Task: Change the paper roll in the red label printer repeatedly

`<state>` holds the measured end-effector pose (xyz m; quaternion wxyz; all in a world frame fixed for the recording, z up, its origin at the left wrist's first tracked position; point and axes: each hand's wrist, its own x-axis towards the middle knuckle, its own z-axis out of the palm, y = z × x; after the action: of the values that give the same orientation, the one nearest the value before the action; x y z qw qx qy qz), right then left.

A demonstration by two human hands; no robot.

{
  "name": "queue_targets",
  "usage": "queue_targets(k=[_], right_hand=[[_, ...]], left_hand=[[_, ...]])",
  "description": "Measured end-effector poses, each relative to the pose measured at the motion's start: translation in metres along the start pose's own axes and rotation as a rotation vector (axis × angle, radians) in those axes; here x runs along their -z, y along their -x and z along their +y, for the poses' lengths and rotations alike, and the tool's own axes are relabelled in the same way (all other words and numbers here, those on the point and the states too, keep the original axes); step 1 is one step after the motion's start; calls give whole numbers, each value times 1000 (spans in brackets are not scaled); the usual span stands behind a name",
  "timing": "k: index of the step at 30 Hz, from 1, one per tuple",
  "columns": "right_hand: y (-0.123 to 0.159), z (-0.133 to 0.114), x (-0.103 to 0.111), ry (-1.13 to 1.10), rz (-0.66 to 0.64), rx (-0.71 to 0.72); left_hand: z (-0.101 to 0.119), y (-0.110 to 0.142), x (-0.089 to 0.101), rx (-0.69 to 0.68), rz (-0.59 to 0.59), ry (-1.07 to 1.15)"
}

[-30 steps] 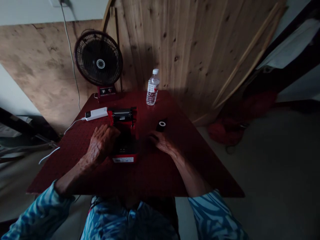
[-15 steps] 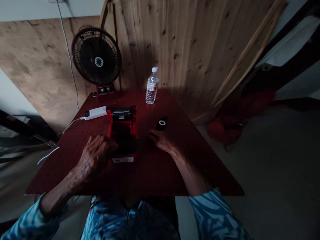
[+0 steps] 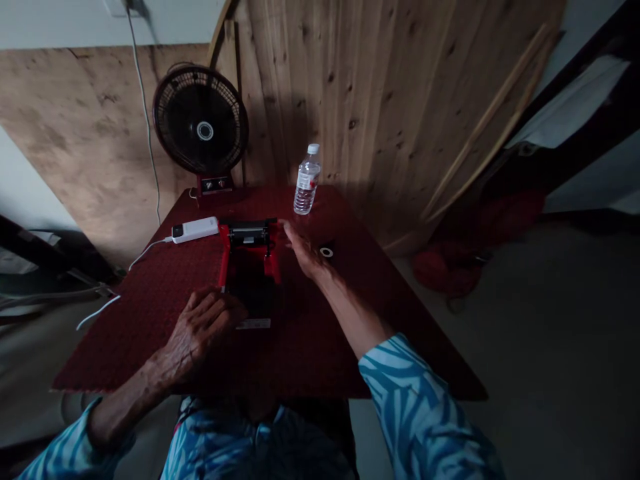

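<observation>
A red-framed device (image 3: 225, 257) with a black bed and a black roller (image 3: 249, 233) across its far end stands on the dark red tabletop. A pale label (image 3: 254, 324) shows on its near edge. My left hand (image 3: 205, 327) is curled over its near left corner, with the fingertips partly lost in shadow. Beside the far right end of the roller is my right hand (image 3: 303, 250), its fingers stretched forward and the tips at or very near the device. A small black object with a white ring (image 3: 326, 252) lies just right of that hand, partly covered by it.
A water bottle (image 3: 307, 180) stands at the table's back edge. To its left is a dark fan (image 3: 205, 131). A white power bank (image 3: 196, 229) with a cable lies left of the device. Wooden boards (image 3: 370, 113) rise behind the table (image 3: 325, 360).
My right hand has moved forward and left, from near the black object to the roller's right end. My left hand stays at the near left corner. The view has tilted slightly.
</observation>
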<state>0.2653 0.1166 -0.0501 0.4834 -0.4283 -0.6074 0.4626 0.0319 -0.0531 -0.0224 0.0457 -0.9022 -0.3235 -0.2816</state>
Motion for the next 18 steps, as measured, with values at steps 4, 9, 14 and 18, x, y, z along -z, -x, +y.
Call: queue_targets(k=[4,9,14,18], right_hand=[[5,1,-7,-7,23,-32],[11,1,-7,-1,26,23],[8,2,-11,-60,46,96],[9,9,-15,-146,70,125]], left_hand=[[-1,2,-2,-12,14,5],[-2,3,-3,5,45,9],[-15,-21,3,226,202,-115],[-38,-52,8,322,264,-160]])
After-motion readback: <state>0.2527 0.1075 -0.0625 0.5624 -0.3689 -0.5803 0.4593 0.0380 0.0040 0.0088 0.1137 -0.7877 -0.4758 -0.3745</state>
